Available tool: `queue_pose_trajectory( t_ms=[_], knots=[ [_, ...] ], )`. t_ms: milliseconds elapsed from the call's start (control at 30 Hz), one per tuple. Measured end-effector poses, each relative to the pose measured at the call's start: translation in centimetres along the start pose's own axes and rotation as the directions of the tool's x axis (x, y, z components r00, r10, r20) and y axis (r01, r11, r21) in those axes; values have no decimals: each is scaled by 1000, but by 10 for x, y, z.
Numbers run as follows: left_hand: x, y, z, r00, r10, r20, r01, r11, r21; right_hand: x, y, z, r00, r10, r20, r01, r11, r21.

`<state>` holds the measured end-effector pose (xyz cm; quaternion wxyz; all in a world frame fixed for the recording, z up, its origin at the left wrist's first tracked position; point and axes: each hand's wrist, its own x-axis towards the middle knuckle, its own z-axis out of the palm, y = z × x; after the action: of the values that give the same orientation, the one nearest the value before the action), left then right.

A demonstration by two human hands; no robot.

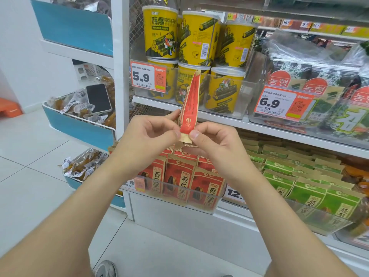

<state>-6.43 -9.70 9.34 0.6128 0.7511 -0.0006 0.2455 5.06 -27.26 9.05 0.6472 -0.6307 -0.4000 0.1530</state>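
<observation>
Thumb and forefinger of the left hand [151, 134] pinch the lower left edge of a red sunflower-seed packet [189, 102], and the hand's other fingers curl loosely toward the palm. The right hand [215, 140] nips the packet's kraft-brown bottom seam from the right between thumb and forefinger, with its remaining fingers folded under. The packet is held up edge-on in front of the shelves, its top leaning slightly right and touching nothing but the two hands. It hangs above a clear tray [205, 207] of matching red packets on the lower shelf. Right of that tray lie rows of green packets [311, 196]. Farther back, behind the held packet, yellow seaweed-roll canisters [159, 33] are stacked two high, with a 5.9 price tag [148, 77] in front of them. At the left a smartphone [98, 98] lies screen up on wrapped snacks in a blue-fronted bin [79, 128].
</observation>
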Motion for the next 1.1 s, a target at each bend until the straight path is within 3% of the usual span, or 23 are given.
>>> queue_pose_trajectory(
  t_ms=[333,467,600,733,867,933,1033,1100],
  knots=[
    [2,-4,-6,995,7,96,0,997,-75,-1,0,-3,1000,-26,6,26,1000,-2],
    [1,-5,1,987,21,159,-24,1000,19,-4,-4,-1,999,-12,-29,8,992,-126],
    [-3,-3,6,978,9,209,-33,993,110,-5,0,5,981,22,-194,-74,962,-263],
    [-8,1,14,977,16,211,-67,969,238,-5,-1,10,975,54,-216,-101,972,-213],
    [-7,0,15,975,114,189,-189,874,447,-2,1,9,977,121,-175,-144,981,-130],
    [-5,-3,11,970,160,183,-232,832,504,-1,1,10,972,131,-196,-169,966,-196],
    [-3,-7,1,977,157,144,-211,801,561,-2,1,11,933,-128,-336,-26,908,-419],
    [-2,-8,-4,983,143,116,-184,774,606,-3,1,9,882,-368,-294,100,756,-647]
  ],
)
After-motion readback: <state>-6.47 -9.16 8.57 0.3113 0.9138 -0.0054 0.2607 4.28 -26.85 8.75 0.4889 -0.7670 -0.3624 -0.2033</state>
